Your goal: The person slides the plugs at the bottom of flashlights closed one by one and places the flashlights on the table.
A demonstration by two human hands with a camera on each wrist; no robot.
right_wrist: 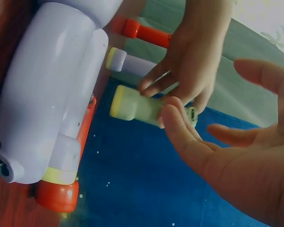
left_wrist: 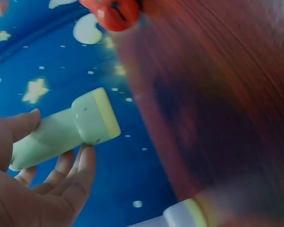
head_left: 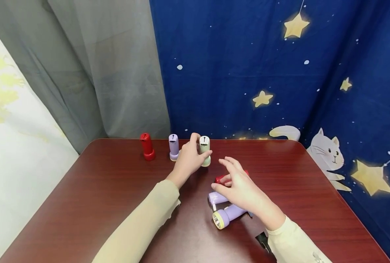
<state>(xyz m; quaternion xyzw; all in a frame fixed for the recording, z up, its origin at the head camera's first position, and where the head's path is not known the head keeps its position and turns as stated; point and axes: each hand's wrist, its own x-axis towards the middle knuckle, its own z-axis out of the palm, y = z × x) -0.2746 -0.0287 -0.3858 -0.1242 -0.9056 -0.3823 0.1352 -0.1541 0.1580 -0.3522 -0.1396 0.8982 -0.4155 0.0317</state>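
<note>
Head, left hand: the left hand [head_left: 188, 157] has thumb and fingers clamped round the pale green flashlight [head_left: 204, 143], which is upright with its wide end down.
Head, row: the standing purple flashlight [head_left: 174, 146] is just left of that hand, the standing red flashlight [head_left: 147, 147] farther left.
Head, right hand: the right hand [head_left: 242, 188] has its fingers spread apart and holds nothing; the pale green flashlight is ahead and to its left, well nearer the left hand.
Head, lying group: the near purple flashlight [head_left: 236, 212], far purple flashlight [head_left: 218, 197] and lying red flashlight [head_left: 218, 179] are below or beside the right hand, the near purple one's lens end toward the near left.
Head, edges: the far edge of the table [head_left: 83, 204] passes just behind the row; table surface shows between the hands and runs on to the right.
Left wrist, grip: thumb on one side, fingers on the other; curtain [left_wrist: 146, 175] shows between the yellow rim and table edge, so the flashlight seems lifted.
Right wrist, gap: spread fingers overlap the pale green flashlight in sight only; the purple bodies lie close by.
</note>
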